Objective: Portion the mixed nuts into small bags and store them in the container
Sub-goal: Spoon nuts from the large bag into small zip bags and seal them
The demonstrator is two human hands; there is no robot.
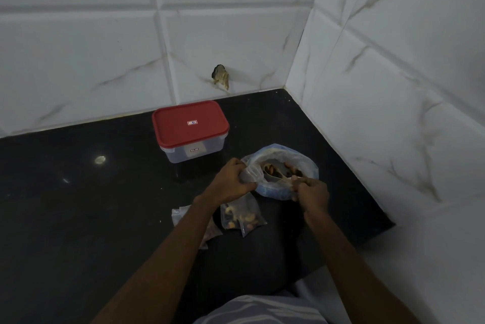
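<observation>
Head view, single entry.

- Black countertop (78, 192): fills the lower left and middle of the frame, set into a corner of white tiled wall (393, 74).
- Container (194, 151): clear box, centre of the frame, closed under a red lid (189, 124); nothing visible inside.
- Large bag (304, 166): blue-tinted, mouth open, right of centre, with mixed nuts (291, 171) showing inside.
- Left hand (231, 179): fingers pinched on a small bag (248, 176), held at the large bag's left rim.
- Right hand (313, 192): fingers curled round the handle of what looks like a spoon (274, 178), its bowl inside the large bag.
- Filled bag (241, 217): nuts inside, lying just below the hands; a second bag (181, 216) lies lower left of it, partly under the left forearm.

Step judged: scooping a portion for the held bag. The next move calls for the small bag's mouth held wide and the loaded spoon tipped in without spilling. The lid comes off later for storing.
</observation>
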